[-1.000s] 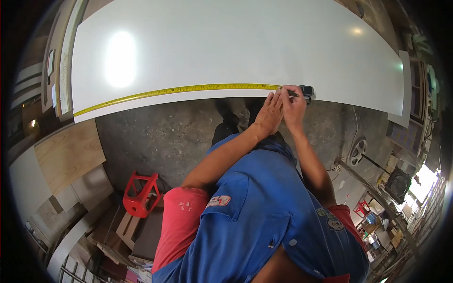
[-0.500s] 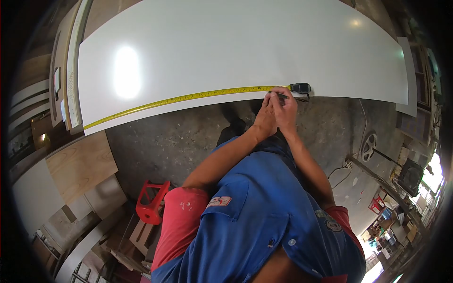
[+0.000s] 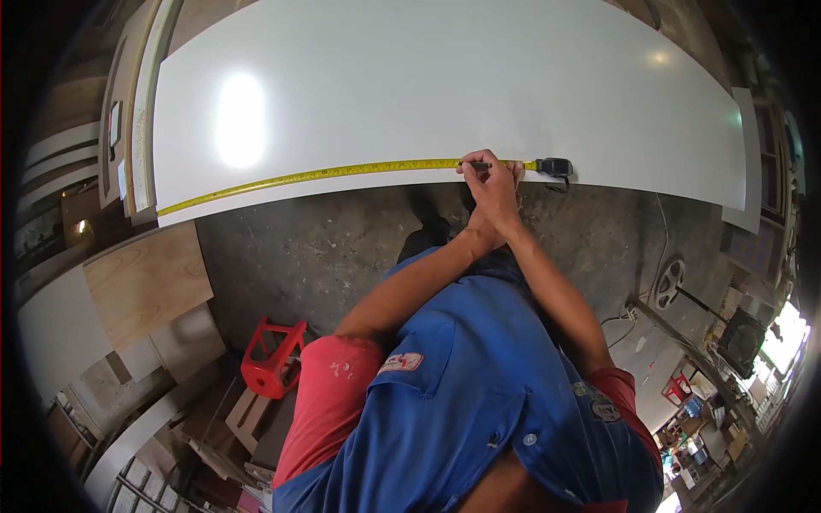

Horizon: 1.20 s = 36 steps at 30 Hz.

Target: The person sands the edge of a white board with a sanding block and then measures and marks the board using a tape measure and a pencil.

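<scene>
A large white panel (image 3: 410, 85) spans the upper view. Along its near edge runs the yellow blade of a tape measure (image 3: 342, 172), out to its dark case (image 3: 555, 167) at the right. My right hand (image 3: 493, 190) is closed round a dark pencil (image 3: 475, 165), which lies across the blade. Crossing beneath it, my left hand (image 3: 516, 169) is mostly hidden; its visible fingers curl over the blade, between the pencil and the case, at the panel's edge.
A red stool (image 3: 272, 359) stands on the concrete floor at the lower left, near leaning wood boards (image 3: 150, 282). At the right are a spoked wheel (image 3: 670, 282) and a cable. Long boards line the far left.
My right hand has moved left along the blade with the pencil, crossing over my left hand. My left hand's fingers now show to the right of it. The view has shifted slightly.
</scene>
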Each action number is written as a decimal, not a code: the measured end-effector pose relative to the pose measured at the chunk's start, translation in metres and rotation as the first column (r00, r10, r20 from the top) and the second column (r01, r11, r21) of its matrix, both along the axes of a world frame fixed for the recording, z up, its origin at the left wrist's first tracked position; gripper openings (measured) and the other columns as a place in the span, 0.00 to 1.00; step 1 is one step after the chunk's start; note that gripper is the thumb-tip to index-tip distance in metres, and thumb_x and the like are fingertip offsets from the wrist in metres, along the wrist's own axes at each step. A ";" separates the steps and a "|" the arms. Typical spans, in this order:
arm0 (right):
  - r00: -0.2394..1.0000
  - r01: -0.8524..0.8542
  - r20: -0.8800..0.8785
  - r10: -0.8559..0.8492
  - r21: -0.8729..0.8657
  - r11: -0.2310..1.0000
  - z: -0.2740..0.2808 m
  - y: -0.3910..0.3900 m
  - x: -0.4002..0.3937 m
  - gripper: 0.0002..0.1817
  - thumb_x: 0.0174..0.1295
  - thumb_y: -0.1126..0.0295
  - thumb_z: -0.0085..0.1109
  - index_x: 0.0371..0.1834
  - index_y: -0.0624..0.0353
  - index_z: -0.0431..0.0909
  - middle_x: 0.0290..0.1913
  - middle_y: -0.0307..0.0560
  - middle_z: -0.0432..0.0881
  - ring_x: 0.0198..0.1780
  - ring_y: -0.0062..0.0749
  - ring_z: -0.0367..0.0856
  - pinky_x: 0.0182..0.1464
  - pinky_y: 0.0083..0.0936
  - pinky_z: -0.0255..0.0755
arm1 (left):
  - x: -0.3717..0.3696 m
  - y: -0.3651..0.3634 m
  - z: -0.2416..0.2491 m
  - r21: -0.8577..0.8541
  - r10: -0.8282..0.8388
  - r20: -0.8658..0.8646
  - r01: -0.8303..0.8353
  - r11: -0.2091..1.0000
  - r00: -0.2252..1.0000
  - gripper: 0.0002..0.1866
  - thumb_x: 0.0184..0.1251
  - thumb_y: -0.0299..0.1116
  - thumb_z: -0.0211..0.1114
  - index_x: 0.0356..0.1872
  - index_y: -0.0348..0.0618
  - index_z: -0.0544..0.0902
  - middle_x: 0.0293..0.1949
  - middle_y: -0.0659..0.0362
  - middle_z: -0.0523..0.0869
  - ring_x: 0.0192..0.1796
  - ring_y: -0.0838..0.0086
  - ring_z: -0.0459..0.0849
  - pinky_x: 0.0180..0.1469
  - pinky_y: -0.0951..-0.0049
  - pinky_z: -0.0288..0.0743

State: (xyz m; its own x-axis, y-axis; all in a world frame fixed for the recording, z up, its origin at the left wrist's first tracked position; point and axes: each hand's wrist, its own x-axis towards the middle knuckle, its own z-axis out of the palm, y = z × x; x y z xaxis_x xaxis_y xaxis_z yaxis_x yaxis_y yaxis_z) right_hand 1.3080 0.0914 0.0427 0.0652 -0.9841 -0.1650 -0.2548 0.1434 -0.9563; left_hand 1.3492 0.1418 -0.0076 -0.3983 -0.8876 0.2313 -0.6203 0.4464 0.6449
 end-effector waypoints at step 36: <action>0.940 -0.228 -0.281 0.193 -0.099 0.969 -0.004 -0.008 0.006 0.09 0.65 0.64 0.67 0.42 0.55 0.83 0.36 0.49 0.83 0.37 0.40 0.87 0.44 0.33 0.80 | -0.005 -0.002 -0.005 0.079 0.031 -0.156 -0.019 0.997 0.987 0.37 0.77 0.31 0.48 0.83 0.37 0.45 0.84 0.51 0.48 0.86 0.62 0.42 0.85 0.61 0.39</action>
